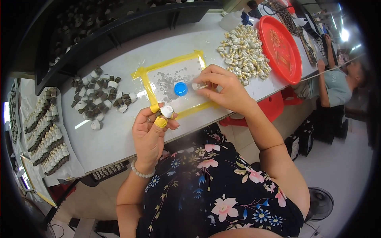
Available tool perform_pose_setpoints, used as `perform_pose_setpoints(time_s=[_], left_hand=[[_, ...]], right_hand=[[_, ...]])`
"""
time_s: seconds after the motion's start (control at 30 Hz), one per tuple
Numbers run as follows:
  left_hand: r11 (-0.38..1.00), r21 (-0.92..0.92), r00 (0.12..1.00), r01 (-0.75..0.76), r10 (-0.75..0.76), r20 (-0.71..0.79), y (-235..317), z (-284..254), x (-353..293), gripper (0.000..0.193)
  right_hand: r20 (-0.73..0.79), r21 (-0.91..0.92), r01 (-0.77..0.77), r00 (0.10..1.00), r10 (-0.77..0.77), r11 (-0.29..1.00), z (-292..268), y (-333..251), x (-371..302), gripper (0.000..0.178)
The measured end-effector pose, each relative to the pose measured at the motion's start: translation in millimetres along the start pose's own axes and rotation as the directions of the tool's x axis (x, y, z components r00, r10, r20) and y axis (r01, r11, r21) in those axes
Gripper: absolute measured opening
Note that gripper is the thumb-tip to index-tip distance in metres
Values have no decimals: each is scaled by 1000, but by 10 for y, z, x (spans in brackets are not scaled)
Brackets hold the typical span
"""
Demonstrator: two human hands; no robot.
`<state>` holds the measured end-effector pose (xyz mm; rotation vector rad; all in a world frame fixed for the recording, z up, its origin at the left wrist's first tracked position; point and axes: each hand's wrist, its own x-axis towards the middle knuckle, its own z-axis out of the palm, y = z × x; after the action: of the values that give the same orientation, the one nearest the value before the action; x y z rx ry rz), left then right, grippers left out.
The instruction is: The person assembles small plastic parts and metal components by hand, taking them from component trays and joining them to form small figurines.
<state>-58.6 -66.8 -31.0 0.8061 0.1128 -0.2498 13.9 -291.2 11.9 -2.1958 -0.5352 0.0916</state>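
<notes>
My left hand (149,133), with yellow tape wrapped on its thumb and a finger, pinches a small rounded white piece (167,111) at the table's near edge. Between the fingertips of my right hand (226,87) is a small whitish piece (198,86), partly hidden by the fingers; its kind I cannot make out. A round blue cap-like dish (181,89) sits between the two hands. It rests on a clear sheet edged with yellow tape (174,60), which has greyish wet-looking spots on it.
Dark-and-white pieces (93,95) lie heaped at left, with rows of similar pieces (47,131) beyond. Cream-and-yellow pieces (244,53) are piled at right beside a red tray (293,63). A black rack (135,23) spans the back. Another person (337,85) sits at far right.
</notes>
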Motion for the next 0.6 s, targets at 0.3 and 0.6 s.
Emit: perform_pose_setpoints(time_s=[0.3, 0.6], left_hand=[[999, -35, 999, -22, 21, -25, -4, 31, -4, 32], [1000, -8, 999, -16, 16, -33, -23, 16, -6, 31]], right_hand=[[158, -46, 59, 986, -51, 997, 60, -115, 206, 20], [245, -309, 184, 963, -109, 933, 56, -229, 289, 16]])
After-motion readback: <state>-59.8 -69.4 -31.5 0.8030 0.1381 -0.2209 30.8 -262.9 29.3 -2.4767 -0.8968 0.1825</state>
